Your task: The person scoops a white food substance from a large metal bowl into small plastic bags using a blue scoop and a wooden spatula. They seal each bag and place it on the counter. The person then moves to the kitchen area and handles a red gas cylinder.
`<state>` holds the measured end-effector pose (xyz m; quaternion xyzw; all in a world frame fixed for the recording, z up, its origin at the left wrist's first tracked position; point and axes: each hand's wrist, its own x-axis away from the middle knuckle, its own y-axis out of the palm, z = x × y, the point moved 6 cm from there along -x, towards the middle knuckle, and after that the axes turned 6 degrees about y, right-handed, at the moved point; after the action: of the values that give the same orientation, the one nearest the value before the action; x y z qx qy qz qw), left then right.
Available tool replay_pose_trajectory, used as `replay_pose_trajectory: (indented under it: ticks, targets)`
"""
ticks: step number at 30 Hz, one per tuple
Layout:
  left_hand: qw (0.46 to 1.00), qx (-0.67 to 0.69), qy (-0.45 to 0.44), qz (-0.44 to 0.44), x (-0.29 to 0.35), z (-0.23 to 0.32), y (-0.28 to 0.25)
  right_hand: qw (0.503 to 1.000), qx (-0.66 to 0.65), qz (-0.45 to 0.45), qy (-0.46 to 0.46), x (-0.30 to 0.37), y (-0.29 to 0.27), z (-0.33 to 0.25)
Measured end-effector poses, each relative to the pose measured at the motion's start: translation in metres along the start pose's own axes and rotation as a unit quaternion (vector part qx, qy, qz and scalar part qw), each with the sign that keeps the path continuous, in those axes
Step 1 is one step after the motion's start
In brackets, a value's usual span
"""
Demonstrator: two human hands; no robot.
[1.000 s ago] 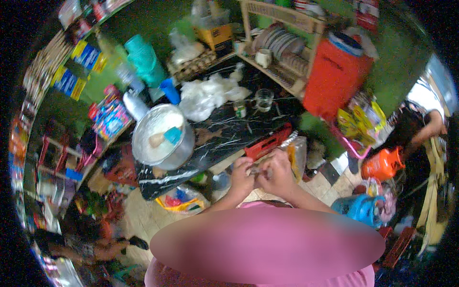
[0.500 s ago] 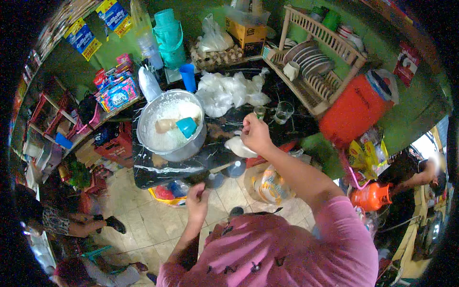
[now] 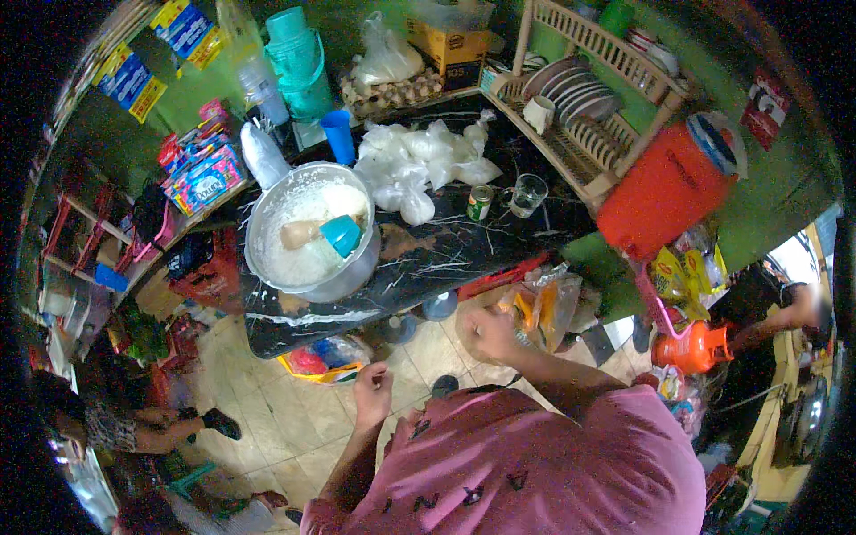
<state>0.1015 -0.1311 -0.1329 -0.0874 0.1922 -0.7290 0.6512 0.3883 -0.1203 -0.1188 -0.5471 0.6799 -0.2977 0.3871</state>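
Observation:
My left hand [image 3: 372, 392] is raised in front of the table's near edge, fingers curled together; anything inside them is too small to make out. My right hand [image 3: 490, 333] is apart from the tabletop, over the floor by the table's front edge, its fingers smeared by motion. A large metal pot [image 3: 343, 285] of white powder stands on the left of the black marbled table [image 3: 428, 267]. Inside lie a teal scoop [image 3: 341, 236] and a beige item [image 3: 300, 234]. Behind and right of the pot, several knotted clear plastic bags [image 3: 419, 160] of white contents lie heaped.
A small green can [image 3: 480, 202] and a glass mug [image 3: 528, 195] stand right of the bags. A blue cup [image 3: 338, 137], teal pails [image 3: 299, 76] and a dish rack [image 3: 571, 134] line the back. An orange cooler [image 3: 664, 192] is at right; people are at left.
My right hand has drawn back from above the table toward me. The white bag under it is gone from the table's front; another bag shows at the heap's near edge. The view shifted slightly.

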Motion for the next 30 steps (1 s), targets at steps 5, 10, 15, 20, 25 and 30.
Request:
replay_pose_trajectory:
  ticks: [5,10,15,20,25,30]
  targets:
    - [0.987,-0.081,0.049,-0.129,-0.046,0.014,0.063,0.933,0.056,-0.299,0.193,0.137,-0.020,0.115]
    - [0.939,-0.218,0.193,-0.186,-0.089,0.053,0.131,0.859,-0.111,-0.069,0.495,0.291,-0.076,0.205]
    - [0.960,-0.189,0.194,-0.076,-0.170,0.088,0.177,0.722,-0.188,0.137,0.651,0.475,-0.063,0.248]
    - [0.932,-0.122,0.308,-0.148,-0.175,0.109,0.231,0.571,-0.372,0.241,0.691,0.610,0.010,0.179]
    - [0.862,-0.063,0.223,-0.451,-0.060,0.082,0.278,0.734,-0.125,-0.181,0.643,0.573,0.019,0.069]
    - [0.737,-0.016,0.147,-0.660,0.052,0.051,0.293,0.677,-0.178,-0.049,0.713,0.493,-0.071,0.072]
